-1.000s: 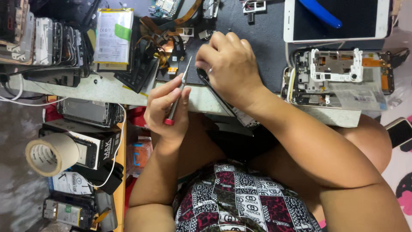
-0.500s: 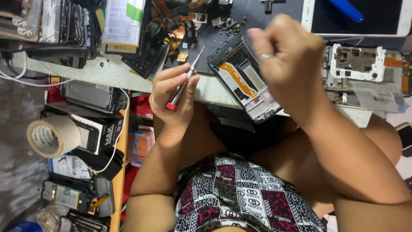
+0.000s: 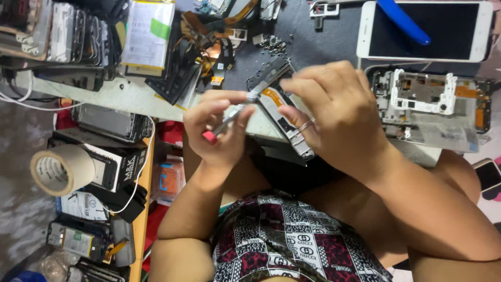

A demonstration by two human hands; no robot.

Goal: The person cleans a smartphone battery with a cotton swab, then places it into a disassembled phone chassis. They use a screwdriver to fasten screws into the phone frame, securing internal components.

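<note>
My left hand grips a thin screwdriver with a red end cap, its tip pointing up and right at an opened phone. The phone lies tilted at the table's near edge, its orange flex cable and inner frame exposed. My right hand, with a ring on one finger, rests over the phone's right side, and its fingers hold the phone's edge. The lower half of the phone is hidden under that hand.
A white phone lies screen up at the back right with a blue tool on it. A stripped phone frame sits below it. A battery, loose screws, stacked phones and a tape roll lie to the left.
My right hand was lifted off the phone in a fist half a second ago; it has come back down onto the phone. The screwdriver tip now sits nearer the phone.
</note>
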